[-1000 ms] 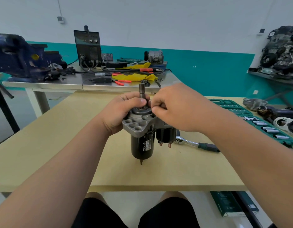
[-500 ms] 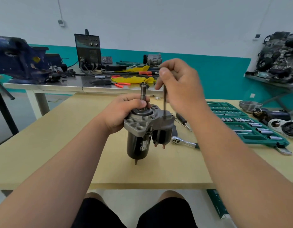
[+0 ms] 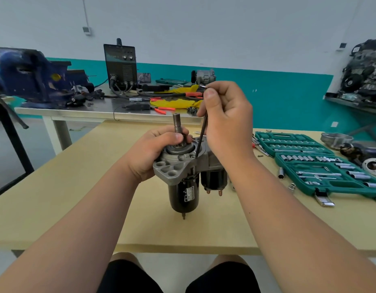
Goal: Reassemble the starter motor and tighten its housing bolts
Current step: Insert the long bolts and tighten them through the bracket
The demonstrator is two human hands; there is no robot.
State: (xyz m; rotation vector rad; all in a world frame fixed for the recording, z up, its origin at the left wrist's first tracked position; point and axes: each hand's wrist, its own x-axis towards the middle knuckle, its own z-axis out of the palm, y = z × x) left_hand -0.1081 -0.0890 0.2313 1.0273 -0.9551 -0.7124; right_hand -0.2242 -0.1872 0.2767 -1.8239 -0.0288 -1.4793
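Note:
The starter motor (image 3: 184,190) is held upright over the wooden table (image 3: 77,187), black body down and silver nose housing up, its shaft pointing upward. My left hand (image 3: 153,151) grips the housing from the left, thumb by the shaft. My right hand (image 3: 225,121) pinches the head of a long thin through bolt (image 3: 200,140), held above the housing. The bolt slants down with its tip at a hole in the housing's top face. The black solenoid (image 3: 213,179) hangs on the right side of the motor.
An open green socket set (image 3: 313,166) lies to the right, with loose sockets (image 3: 281,173) beside it. Metal motor parts (image 3: 339,140) sit at the far right edge. Behind stands a steel bench (image 3: 77,112) with a blue vise (image 3: 33,77), a black welder box (image 3: 120,64) and red-handled pliers.
My right hand lifted off the housing with the long bolt pinched in it and now holds the bolt's tip at a housing hole. My left hand kept its grip on the motor.

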